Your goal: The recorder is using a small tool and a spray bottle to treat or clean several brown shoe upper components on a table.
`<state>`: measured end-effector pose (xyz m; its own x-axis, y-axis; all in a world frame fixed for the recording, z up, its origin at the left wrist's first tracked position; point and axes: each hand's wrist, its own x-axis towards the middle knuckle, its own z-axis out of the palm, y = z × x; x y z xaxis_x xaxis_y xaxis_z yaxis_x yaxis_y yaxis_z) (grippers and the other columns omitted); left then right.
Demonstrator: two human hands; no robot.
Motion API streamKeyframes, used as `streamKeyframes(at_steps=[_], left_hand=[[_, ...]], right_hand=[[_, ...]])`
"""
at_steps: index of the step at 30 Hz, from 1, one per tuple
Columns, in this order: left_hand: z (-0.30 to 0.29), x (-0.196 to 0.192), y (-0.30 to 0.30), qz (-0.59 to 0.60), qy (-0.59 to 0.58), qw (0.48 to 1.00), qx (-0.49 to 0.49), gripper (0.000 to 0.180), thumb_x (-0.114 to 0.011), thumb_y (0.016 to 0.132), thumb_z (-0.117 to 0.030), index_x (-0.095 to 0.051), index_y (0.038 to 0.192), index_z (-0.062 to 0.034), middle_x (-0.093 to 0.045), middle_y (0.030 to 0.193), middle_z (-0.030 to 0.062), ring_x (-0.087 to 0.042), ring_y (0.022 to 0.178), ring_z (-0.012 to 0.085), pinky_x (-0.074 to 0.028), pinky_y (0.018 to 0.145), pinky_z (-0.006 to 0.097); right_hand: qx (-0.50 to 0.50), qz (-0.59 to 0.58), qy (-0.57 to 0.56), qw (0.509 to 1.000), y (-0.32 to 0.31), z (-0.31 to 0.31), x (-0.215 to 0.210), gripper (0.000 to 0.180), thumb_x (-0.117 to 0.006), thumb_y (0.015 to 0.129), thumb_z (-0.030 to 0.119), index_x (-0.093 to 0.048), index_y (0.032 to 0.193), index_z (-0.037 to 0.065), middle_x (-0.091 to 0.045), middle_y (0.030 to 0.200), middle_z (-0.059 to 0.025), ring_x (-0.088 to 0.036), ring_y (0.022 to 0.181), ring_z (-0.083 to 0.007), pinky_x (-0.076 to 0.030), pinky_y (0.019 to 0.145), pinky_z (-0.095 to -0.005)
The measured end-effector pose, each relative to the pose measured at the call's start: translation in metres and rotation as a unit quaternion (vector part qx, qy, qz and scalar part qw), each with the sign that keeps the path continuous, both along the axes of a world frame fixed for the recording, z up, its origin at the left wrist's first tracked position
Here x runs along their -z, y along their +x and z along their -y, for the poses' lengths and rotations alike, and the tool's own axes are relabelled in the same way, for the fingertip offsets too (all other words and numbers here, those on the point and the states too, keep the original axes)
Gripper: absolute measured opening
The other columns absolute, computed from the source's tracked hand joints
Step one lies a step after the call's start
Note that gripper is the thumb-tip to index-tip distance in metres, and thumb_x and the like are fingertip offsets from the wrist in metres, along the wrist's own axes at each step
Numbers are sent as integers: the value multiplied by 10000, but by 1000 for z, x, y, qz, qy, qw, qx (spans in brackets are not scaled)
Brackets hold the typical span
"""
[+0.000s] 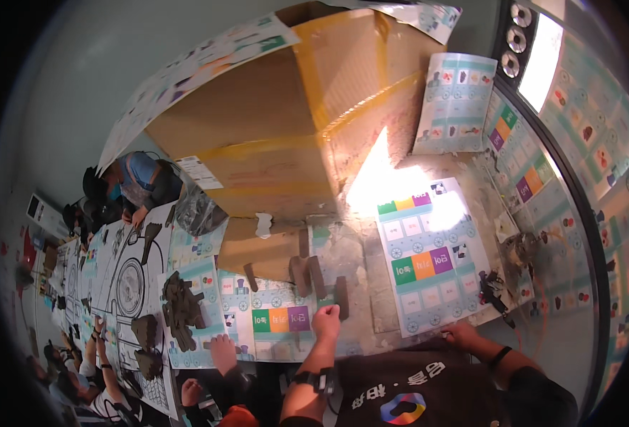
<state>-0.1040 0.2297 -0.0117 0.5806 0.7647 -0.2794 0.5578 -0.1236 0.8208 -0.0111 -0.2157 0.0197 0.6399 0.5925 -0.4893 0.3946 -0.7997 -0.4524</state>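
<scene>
Touching brown block (341, 297), upright, narrow.

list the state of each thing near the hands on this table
left hand: closed on a small teal card at the sheet's edge
right hand: resting flat on the table edge, empty
brown block: standing upright
printed sheet: lying flat, partly in glare
cardboard box: taped shut, on its side
pile of brown pieces: heaped loosely on a sheet
</scene>
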Motion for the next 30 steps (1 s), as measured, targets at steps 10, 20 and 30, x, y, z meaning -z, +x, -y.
streamKeyframes(at_steps=[10,20,30], left_hand=[[18,35,56,-82,0,977,-198,393,-929,718,-190,-737,993,14,-761,943,151,-721,881,287,-564,807,395],[-34,74,32,-160,-54,976,-138,335,-913,732,-221,-766,966,-32,-775,989,95,-721,872,252,-553,809,371],[0,-2,79,-282,-30,955,-85,366,-857,782,-249,-768,1023,11,-775,990,177,-750,924,324,-560,800,429]], right_hand=[[83,-53,-18,995,-8,130,-17,349,-593,868,235,-757,1161,138,-732,1073,-191,-689,1000,-404,-554,905,-494],[95,-48,-45,993,10,160,-44,348,-563,873,241,-762,1135,128,-733,1047,-207,-693,989,-401,-545,915,-501],[109,-20,-46,993,3,150,-16,323,-577,873,234,-765,1114,128,-737,1014,-195,-698,954,-403,-553,893,-500]])
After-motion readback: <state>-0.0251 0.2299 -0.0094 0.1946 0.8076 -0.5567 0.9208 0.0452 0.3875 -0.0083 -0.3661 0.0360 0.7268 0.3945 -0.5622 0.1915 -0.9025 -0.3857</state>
